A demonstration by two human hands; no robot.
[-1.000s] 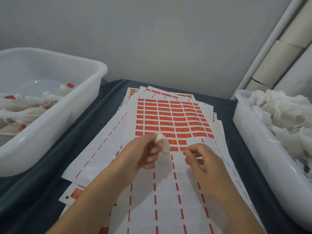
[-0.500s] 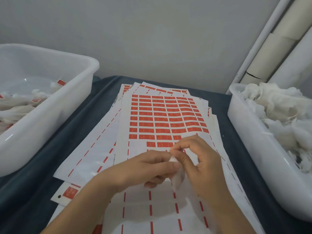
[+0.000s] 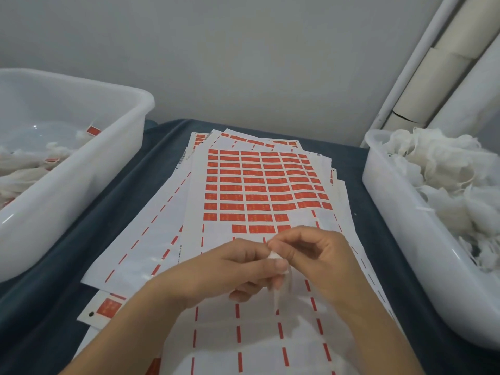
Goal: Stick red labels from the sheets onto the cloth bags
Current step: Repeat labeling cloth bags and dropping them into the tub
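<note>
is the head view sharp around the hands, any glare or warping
Head view: both hands, left hand and right hand, slightly soft, the cloth bag between them blurred; glare streak on the left tub wall; wide-angle bends the pipes at right.

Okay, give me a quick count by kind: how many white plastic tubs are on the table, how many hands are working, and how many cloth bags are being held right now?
White plastic tubs: 2, one at the left and one at the right.
Hands: 2, left hand and right hand.
Small white cloth bag held: 1, pinched between both hands.
Total: 5
</note>
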